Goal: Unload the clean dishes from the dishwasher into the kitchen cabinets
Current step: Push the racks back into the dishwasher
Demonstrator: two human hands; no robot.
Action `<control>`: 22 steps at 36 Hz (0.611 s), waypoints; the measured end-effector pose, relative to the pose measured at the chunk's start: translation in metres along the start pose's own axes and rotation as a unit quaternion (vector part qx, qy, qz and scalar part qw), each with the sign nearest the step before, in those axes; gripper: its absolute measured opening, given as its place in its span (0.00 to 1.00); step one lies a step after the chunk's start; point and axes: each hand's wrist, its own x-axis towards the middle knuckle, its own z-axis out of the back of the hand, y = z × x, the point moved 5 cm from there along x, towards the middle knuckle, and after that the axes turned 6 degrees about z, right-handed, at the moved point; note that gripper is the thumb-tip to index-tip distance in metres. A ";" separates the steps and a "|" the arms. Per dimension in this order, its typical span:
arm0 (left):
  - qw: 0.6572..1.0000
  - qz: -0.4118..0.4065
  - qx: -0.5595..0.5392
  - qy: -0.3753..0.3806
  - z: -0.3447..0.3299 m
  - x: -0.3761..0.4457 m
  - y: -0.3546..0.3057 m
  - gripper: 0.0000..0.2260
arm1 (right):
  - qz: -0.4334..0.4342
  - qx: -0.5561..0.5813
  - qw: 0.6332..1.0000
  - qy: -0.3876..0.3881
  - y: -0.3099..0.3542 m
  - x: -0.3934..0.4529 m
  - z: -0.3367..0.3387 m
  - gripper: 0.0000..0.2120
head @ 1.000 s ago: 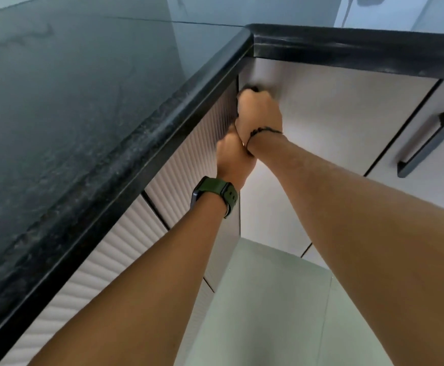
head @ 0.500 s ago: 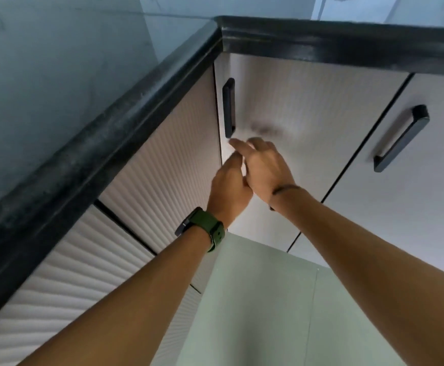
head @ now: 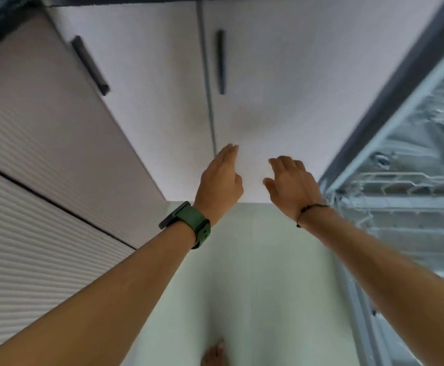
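Dishwasher (head: 411,186) racks stand open just to the right of my right hand (head: 292,186), the wire baskets blurred, so I cannot tell which dishes sit in them. Both my hands are empty: the left hand (head: 219,180) has its fingers (head: 227,153) straight and together, the right has its fingers (head: 284,162) loosely spread, neither touching anything that I can make out. Beyond the fingertips are two closed white cabinet doors (head: 162,88), each with a dark bar handle (head: 90,66), well above my hands. The green floor (head: 255,273) lies below my wrists, and a bare foot (head: 214,352) shows at the bottom edge.

I judge the dishes will be hard, smooth and breakable, perhaps slick if damp, so I would take each by its rim or body with a full wrap of the fingers, lifting straight up out of the wire tines. The nearest rack edge, right of my right fingers, looks like the place to reach first.
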 end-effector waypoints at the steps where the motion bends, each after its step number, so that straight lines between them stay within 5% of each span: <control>1: 1.000 -0.009 0.001 0.009 -0.011 -0.009 -0.017 0.25 | -0.016 0.000 1.000 -0.002 -0.017 -0.017 0.005 0.20; 13: 0.985 -0.141 -0.032 0.096 -0.148 -0.122 -0.229 0.26 | -0.194 -0.001 0.981 -0.011 -0.214 -0.239 0.059 0.21; 22: 0.972 -0.193 -0.013 0.132 -0.223 -0.155 -0.306 0.27 | -0.250 0.003 0.968 -0.011 -0.310 -0.320 0.070 0.23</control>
